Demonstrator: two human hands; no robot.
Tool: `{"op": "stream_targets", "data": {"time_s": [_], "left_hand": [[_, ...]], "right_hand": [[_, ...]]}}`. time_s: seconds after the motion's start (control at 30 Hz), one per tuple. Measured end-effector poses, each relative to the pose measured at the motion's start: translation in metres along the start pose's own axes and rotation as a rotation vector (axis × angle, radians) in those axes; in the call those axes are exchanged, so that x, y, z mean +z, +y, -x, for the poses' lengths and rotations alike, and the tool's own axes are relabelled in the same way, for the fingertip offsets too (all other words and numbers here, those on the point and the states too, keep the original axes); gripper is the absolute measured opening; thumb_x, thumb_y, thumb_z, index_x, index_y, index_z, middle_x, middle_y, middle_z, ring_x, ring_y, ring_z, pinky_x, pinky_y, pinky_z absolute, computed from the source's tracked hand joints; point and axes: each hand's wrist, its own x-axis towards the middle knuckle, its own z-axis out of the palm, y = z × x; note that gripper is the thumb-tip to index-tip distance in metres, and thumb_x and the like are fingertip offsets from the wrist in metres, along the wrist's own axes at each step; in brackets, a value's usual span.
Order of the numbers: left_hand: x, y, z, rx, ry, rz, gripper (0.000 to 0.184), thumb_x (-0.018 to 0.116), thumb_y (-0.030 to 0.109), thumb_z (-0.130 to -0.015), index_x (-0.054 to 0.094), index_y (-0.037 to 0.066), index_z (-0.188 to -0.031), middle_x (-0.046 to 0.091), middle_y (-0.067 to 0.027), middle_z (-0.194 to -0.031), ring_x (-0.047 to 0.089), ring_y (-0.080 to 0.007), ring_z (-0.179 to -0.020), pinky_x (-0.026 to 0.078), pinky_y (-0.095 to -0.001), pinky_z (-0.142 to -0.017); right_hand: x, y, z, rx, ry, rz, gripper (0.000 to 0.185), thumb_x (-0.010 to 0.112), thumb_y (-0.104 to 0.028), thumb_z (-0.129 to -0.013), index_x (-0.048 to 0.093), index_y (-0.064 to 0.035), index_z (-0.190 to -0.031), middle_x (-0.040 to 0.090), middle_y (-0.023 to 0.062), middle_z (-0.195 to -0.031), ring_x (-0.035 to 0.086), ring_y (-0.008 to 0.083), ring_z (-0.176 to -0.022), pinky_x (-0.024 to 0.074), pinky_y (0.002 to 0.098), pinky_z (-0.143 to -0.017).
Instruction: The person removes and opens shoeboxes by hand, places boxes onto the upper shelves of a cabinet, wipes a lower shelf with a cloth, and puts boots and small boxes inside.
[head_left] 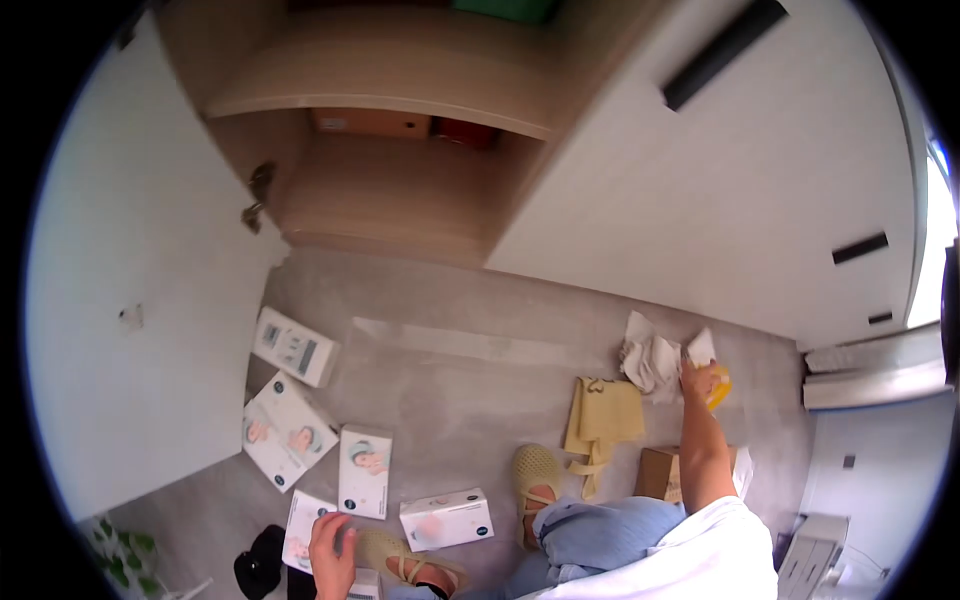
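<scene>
My right hand reaches far out over the floor with its fingers closed at a yellow rounded thing, perhaps a tape roll; its full shape is hidden. Just behind these fingers stands a white piece of paper, and crumpled white paper lies to the left. My left hand is low in the view, fingers apart and slightly bent. It hovers by a white printed box, with nothing visible in it; I cannot tell whether it touches the box.
Several white boxes, including a flat one and an upright one, lie left of my feet. A yellow cloth bag and a cardboard box are near my right arm. Ahead is an open cabinet, its door swung left.
</scene>
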Motion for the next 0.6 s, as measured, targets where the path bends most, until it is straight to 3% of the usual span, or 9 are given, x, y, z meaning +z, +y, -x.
{"op": "stream_targets", "data": {"time_s": [0.07,0.13,0.23,0.3,0.33,0.4,0.47,0.5,0.6], "left_hand": [[-0.002,0.01,-0.004,-0.017,-0.007,0.027,0.024,0.062,0.003,-0.083,0.066,0.0,-0.106,0.062,-0.0149,-0.11,0.061,-0.0279,-0.1,0.048,-0.0339,-0.083],[-0.005,0.015,-0.008,0.005,-0.027,-0.005,0.023,0.062,0.003,-0.083,0.066,-0.001,-0.106,0.062,-0.0147,-0.11,0.061,-0.027,-0.099,0.048,-0.0339,-0.082],[-0.002,0.012,-0.015,0.007,-0.038,-0.008,0.023,0.061,0.002,-0.083,0.066,-0.001,-0.106,0.063,-0.0146,-0.106,0.062,-0.0263,-0.095,0.049,-0.0337,-0.081],[0.001,-0.002,-0.018,0.008,-0.09,-0.039,0.027,0.057,0.013,-0.097,0.061,0.001,-0.121,0.061,-0.0149,-0.118,0.061,-0.026,-0.104,0.048,-0.0342,-0.09],[0.003,-0.002,-0.019,0.016,-0.1,-0.042,0.027,0.057,0.013,-0.097,0.061,0.001,-0.121,0.061,-0.0149,-0.118,0.061,-0.026,-0.104,0.048,-0.0342,-0.09],[0.006,-0.002,-0.019,0.019,-0.095,-0.004,0.025,0.059,0.008,-0.095,0.063,0.002,-0.119,0.061,-0.0165,-0.118,0.061,-0.0281,-0.104,0.049,-0.0344,-0.089],[0.009,-0.015,-0.019,-0.032,-0.134,-0.012,0.025,0.058,0.009,-0.095,0.063,0.002,-0.119,0.061,-0.0163,-0.118,0.061,-0.0275,-0.105,0.049,-0.0344,-0.089],[0.01,-0.02,-0.018,-0.007,-0.155,-0.029,0.025,0.058,0.009,-0.096,0.063,0.002,-0.119,0.061,-0.0165,-0.12,0.061,-0.0275,-0.105,0.049,-0.0343,-0.089],[0.013,-0.016,-0.017,0.027,-0.138,-0.029,0.026,0.058,0.012,-0.097,0.062,0.001,-0.12,0.061,-0.0157,-0.121,0.062,-0.0259,-0.104,0.049,-0.0337,-0.088]], "right_hand": [[-0.051,-0.028,0.023,0.072,0.115,-0.264,0.061,0.066,-0.049,-0.086,0.056,-0.0035,-0.125,0.054,0.0213,-0.129,0.053,0.036,-0.118,0.0406,0.0451,-0.101],[-0.024,-0.028,0.035,-0.399,-0.013,-0.559,0.06,0.065,-0.05,-0.086,0.056,-0.0059,-0.126,0.054,0.0193,-0.126,0.053,0.037,-0.116,0.0413,0.0465,-0.098],[-0.028,-0.028,0.083,-0.521,0.023,-0.161,0.059,0.064,-0.049,-0.087,0.056,-0.0062,-0.127,0.056,0.018,-0.123,0.051,0.0367,-0.118,0.0409,0.0475,-0.098],[-0.032,-0.029,0.064,-0.362,0.023,-0.325,0.068,0.067,-0.051,-0.084,0.052,-0.0059,-0.132,0.052,0.0191,-0.129,0.05,0.0387,-0.12,0.0404,0.0477,-0.099],[-0.034,-0.026,0.06,-0.209,-0.002,-0.486,0.077,0.069,-0.054,-0.081,0.047,-0.0057,-0.137,0.048,0.0202,-0.134,0.048,0.0407,-0.121,0.0399,0.0479,-0.099],[-0.034,-0.023,0.056,-0.215,-0.059,-0.594,0.083,0.075,-0.049,-0.077,0.044,-0.0046,-0.139,0.044,0.0212,-0.139,0.046,0.0436,-0.123,0.0392,0.0493,-0.1],[-0.029,-0.037,0.064,-0.525,-0.057,-0.535,0.076,0.078,-0.04,-0.075,0.048,-0.0021,-0.134,0.049,0.0207,-0.134,0.048,0.0441,-0.12,0.041,0.0529,-0.096],[-0.029,-0.04,0.071,-0.638,-0.096,-0.433,0.052,0.075,-0.025,-0.077,0.057,0.0001,-0.119,0.056,0.0199,-0.126,0.049,0.0437,-0.119,0.0427,0.0548,-0.091],[-0.024,-0.05,0.048,-0.41,-0.297,-0.47,0.04,0.069,-0.015,-0.075,0.061,0.0005,-0.112,0.058,0.0234,-0.119,0.052,0.0453,-0.113,0.0444,0.052,-0.089]]}}
